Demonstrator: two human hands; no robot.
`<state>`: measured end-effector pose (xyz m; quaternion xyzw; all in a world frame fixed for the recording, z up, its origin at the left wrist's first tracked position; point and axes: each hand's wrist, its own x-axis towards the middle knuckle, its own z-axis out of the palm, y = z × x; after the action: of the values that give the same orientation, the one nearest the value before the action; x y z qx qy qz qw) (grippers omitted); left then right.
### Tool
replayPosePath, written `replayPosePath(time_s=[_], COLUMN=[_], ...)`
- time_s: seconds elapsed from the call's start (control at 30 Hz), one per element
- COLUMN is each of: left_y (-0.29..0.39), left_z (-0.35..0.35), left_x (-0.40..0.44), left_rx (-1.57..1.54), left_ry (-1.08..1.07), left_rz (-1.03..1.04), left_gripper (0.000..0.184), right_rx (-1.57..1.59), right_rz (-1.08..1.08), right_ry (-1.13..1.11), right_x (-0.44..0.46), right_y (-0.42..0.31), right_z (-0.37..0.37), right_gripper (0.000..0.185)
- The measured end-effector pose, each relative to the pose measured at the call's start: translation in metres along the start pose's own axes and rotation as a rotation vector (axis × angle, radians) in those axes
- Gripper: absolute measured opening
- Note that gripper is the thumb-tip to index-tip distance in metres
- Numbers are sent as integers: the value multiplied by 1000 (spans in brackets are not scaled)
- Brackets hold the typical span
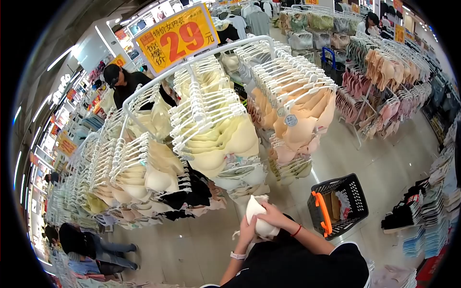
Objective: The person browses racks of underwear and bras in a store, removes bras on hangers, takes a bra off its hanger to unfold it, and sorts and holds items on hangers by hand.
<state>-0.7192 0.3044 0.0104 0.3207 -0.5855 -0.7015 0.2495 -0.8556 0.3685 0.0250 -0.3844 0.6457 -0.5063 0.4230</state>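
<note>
Close to my body, both hands hold a cream-white bra, folded or bunched together. My left hand grips its left side, with a white band on that wrist. From the right, my right hand lies over the bra with curled fingers; a red string circles that wrist. Part of the bra hides behind the fingers, and a thin strap end hangs out at the left. Just ahead of my hands is a rack row of pale yellow bras on white hangers.
A black shopping basket with an orange handle stands on the floor at my right. Peach bras hang on the white rack under a yellow price sign. Folded clothes are stacked far right. People stand behind the rack and at lower left.
</note>
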Motion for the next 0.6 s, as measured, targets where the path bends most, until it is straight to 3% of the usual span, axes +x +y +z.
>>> replayPosePath(time_s=[0.13, 0.27, 0.47, 0.57, 0.6], left_y=[23, 0, 15, 35, 33], left_z=[-8, -12, 9, 25, 31], left_x=[-8, 11, 31, 29, 28], left_rx=[-133, -69, -177, -34, 24], left_ry=[19, 128, 90, 43, 14], left_rz=[-23, 32, 61, 53, 23], left_gripper=[28, 23, 23, 26, 28], right_rx=[721, 460, 57, -349, -284], right_rz=[146, 155, 102, 28, 49], right_ry=[-188, -292, -76, 68, 82], right_x=[-19, -21, -9, -11, -11], right_y=[-21, -42, -19, -19, -13], right_z=[-7, -19, -36, -48, -48], right_gripper=[44, 44, 47, 46, 46])
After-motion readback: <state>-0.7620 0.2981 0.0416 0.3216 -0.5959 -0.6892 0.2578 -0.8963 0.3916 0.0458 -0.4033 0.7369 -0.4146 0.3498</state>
